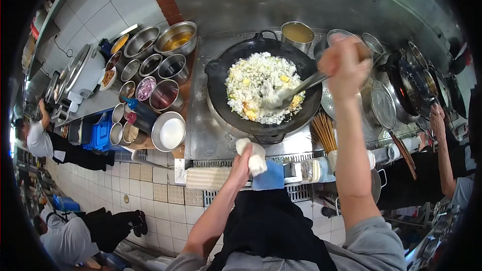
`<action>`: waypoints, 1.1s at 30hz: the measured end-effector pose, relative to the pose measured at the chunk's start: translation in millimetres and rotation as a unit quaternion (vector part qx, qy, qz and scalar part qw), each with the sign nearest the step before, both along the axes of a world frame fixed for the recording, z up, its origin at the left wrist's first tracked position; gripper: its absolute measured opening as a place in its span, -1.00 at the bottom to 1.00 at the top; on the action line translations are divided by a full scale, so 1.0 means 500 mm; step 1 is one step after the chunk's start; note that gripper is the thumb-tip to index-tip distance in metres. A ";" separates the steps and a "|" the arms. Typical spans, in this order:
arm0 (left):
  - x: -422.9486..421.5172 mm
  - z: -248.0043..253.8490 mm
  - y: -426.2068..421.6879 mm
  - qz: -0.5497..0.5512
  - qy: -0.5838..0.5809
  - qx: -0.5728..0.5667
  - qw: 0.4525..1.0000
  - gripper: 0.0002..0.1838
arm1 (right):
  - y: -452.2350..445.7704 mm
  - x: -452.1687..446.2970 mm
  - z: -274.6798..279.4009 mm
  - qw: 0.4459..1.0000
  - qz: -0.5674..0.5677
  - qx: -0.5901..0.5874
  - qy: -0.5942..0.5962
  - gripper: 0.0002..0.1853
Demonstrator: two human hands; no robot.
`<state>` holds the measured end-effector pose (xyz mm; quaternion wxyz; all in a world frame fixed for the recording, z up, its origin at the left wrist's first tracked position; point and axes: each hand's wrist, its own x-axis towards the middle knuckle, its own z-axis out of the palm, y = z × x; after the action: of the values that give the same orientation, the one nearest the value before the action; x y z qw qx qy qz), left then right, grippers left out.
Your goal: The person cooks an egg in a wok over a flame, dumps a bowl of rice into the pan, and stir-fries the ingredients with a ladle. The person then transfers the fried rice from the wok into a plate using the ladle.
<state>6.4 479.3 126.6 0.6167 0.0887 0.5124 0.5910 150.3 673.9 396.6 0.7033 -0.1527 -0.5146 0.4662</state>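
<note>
A large black wok sits on the stove, holding white rice mixed with yellow egg. My right hand, blurred by motion, is closed around the handle of a long-handled metal wok utensil. Its head is down in the rice, too smeared to show its exact shape. My left hand grips a folded white cloth just in front of the wok's near edge. Below that cloth, a blue cloth lies over the front rail. A bundle of thin wooden sticks stands to the wok's right.
Metal bowls with ingredients crowd the left counter, including sliced onion and a white substance. Behind the wok stands a pot of yellowish liquid. Strainers are at right. A co-worker's hand is beyond them; other people stand left.
</note>
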 end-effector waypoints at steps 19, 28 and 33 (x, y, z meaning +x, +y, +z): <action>0.117 0.171 -0.066 0.079 -0.121 -0.046 0.988 -0.88 | 0.081 0.175 0.010 0.972 -0.005 -0.221 0.079 -0.64; 0.120 0.056 -0.156 0.068 -0.107 -0.101 0.987 -0.68 | 0.083 0.045 0.074 0.989 -0.073 -0.087 0.100 -0.65; 0.054 0.152 -0.042 0.012 -0.165 -0.073 0.984 -0.85 | 0.032 0.044 0.100 0.989 -0.110 -0.076 0.060 -0.74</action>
<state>33.2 458.4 202.7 0.6905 -0.0613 0.4461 0.5661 172.5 689.9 446.5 0.7660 -0.2334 -0.4146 0.4323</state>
